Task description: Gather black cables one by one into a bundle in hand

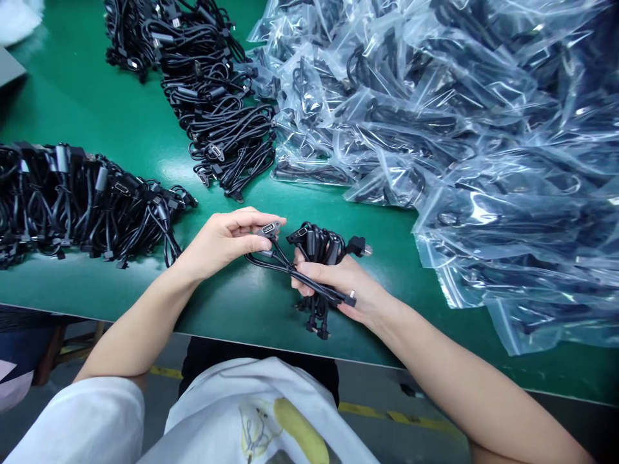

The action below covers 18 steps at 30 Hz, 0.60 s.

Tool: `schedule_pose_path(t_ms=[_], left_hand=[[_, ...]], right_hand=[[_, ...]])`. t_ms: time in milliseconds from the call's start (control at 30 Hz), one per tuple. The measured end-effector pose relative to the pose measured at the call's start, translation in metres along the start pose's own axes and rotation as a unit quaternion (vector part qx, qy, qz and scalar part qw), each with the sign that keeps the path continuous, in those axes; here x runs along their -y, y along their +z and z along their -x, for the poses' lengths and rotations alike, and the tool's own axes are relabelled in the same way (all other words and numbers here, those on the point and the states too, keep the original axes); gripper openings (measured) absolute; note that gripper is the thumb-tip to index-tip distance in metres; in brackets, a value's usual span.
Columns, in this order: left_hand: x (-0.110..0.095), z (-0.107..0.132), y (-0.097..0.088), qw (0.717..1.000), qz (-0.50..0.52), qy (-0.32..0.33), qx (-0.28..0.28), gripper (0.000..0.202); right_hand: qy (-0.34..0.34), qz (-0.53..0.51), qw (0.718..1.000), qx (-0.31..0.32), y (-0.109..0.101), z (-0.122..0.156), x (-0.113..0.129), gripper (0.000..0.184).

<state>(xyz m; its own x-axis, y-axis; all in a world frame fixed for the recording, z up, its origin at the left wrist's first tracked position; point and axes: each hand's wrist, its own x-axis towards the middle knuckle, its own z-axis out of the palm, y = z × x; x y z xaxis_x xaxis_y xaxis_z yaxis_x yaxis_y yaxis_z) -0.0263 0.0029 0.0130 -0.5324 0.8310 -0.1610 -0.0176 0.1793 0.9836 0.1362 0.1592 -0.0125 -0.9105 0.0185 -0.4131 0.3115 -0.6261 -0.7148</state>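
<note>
My left hand [225, 240] pinches the metal connector [269, 228] of one black cable between thumb and fingers, just above the green table [120, 122]. My right hand [341, 280] is closed around a small bundle of black cables [316, 248], whose connector ends stick out above and below my fingers. The cable held by my left hand runs across to the bundle in my right hand. Both hands hover near the table's front edge.
A heap of loose black cables [72, 200] lies at the left, another heap of black cables [207, 96] at the back centre. A big pile of clear plastic bags [459, 129] holding cables fills the right side. The table's front edge [271, 345] runs below my hands.
</note>
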Motion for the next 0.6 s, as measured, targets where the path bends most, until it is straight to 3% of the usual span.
schedule_pose_path(t_ms=[167, 300, 400, 467, 600], left_hand=[[-0.002, 0.001, 0.004, 1.0, 0.011, 0.013, 0.003, 0.029], [0.005, 0.0, 0.009, 0.997, -0.019, 0.067, 0.014, 0.036], [0.011, 0.003, 0.015, 0.993, -0.003, 0.113, -0.044, 0.054], [0.012, 0.007, 0.021, 0.991, -0.003, 0.114, -0.072, 0.055], [0.009, 0.019, 0.035, 0.998, -0.035, 0.035, 0.045, 0.046]], right_hand=[[0.022, 0.016, 0.999, 0.02, 0.002, 0.001, 0.002, 0.035], [0.037, 0.017, 0.999, 0.032, 0.007, 0.001, -0.002, 0.037], [-0.028, 0.02, 0.999, -0.035, 0.008, -0.001, -0.004, 0.037], [-0.091, 0.02, 0.99, -0.109, 0.006, -0.002, -0.001, 0.038], [-0.204, 0.043, 0.953, -0.221, -0.003, -0.006, 0.007, 0.039]])
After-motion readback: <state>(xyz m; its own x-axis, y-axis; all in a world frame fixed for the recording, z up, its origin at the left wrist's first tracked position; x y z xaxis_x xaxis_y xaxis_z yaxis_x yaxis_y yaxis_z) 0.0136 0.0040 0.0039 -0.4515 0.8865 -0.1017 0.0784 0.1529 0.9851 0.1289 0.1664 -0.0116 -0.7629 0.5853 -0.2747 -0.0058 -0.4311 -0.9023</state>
